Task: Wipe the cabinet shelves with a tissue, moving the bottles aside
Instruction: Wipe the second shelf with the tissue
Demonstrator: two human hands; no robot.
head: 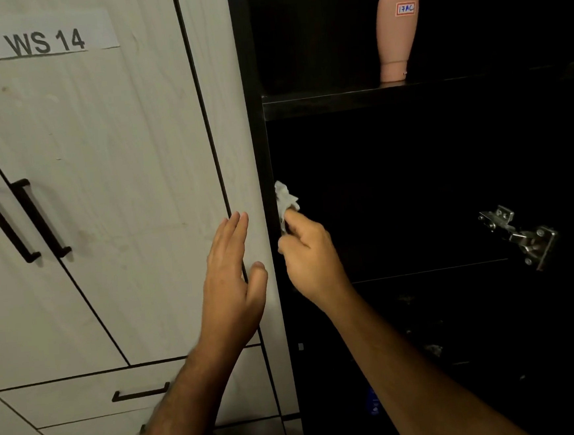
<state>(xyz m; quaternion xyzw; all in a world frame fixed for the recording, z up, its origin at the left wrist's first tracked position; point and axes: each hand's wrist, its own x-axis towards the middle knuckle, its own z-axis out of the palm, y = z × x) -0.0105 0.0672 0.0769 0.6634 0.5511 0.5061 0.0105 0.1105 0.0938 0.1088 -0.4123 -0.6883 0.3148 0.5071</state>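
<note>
A dark open cabinet fills the right half. Its upper shelf (355, 100) carries a pink bottle (397, 26), which stands upside down on its cap and bears a small label. My right hand (307, 257) is shut on a crumpled white tissue (285, 200), which it holds at the cabinet's left inner wall, above the lower shelf (430, 271). My left hand (234, 283) lies flat with fingers extended on the white panel (246, 152) beside the cabinet opening.
White wardrobe doors with black handles (21, 221) and a "WS 14" paper label (43, 35) fill the left. Drawers (140, 393) sit below them. A metal door hinge (520, 233) juts out at the cabinet's right. The lower compartments are too dark to read.
</note>
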